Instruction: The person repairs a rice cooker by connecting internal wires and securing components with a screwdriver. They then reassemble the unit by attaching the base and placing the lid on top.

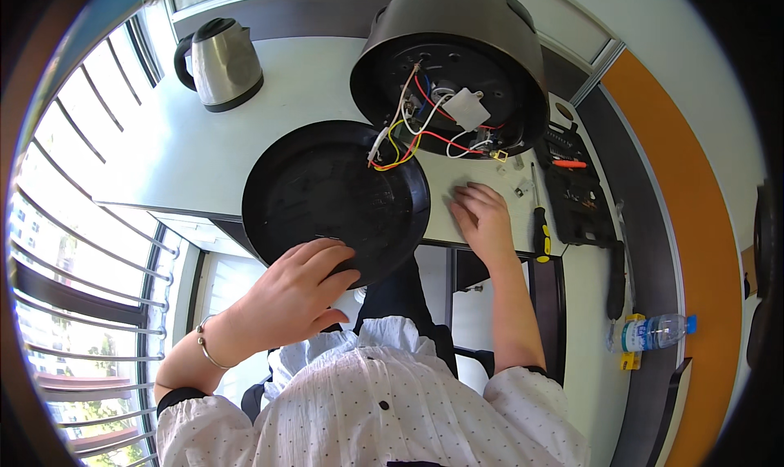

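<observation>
My left hand (298, 287) lies over the near rim of a black round metal cover (327, 173), its fingers inside and its thumb outside the rim. The cover overhangs the counter's front edge. Red, yellow and white wires (398, 150) run from its far right side into a dark round appliance housing (457, 26), tipped so its open underside faces me. Inside the housing is a loose whitish square piece (467, 109). On the counter right of the cover rests my right hand (483, 218), fingers curled and fingertips close together; whatever they may hold is hidden.
A yellow-and-black screwdriver (541, 230) and small loose parts (521, 189) lie right of my right hand. Beyond them is an open black tool case (576, 193). A steel kettle (222, 67) stands back left, a water bottle (653, 333) at the right.
</observation>
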